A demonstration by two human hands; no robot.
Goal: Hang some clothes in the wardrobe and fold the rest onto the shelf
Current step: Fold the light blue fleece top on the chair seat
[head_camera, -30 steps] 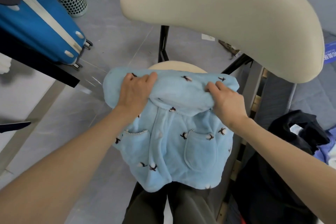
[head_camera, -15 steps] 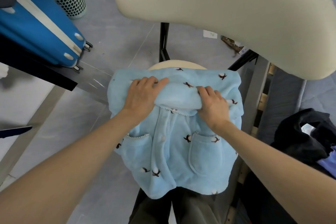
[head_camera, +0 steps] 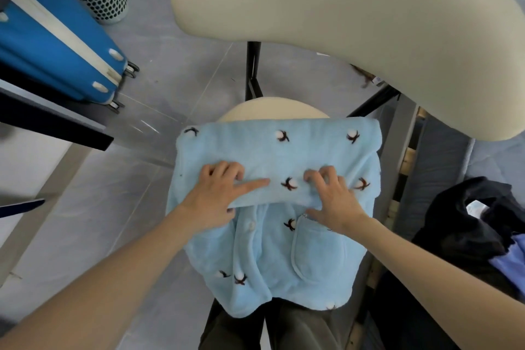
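Fleece in pale blue, a small buttoned jacket (head_camera: 272, 247) with dark flower motifs and a front pocket, lies over the round cream seat (head_camera: 270, 108) of a chair, its upper part folded down over the front. The left hand (head_camera: 218, 193) rests on the folded edge with fingers bent and the index finger stretched along the fold, thumb tucked under the flap. The right hand (head_camera: 332, 196) presses on the same fold, fingers curled onto the fabric, thumb spread below. A curved cream backrest (head_camera: 355, 23) arches above. Beside the chair lie a blue suitcase (head_camera: 56, 45) and dark clothes (head_camera: 471, 221).
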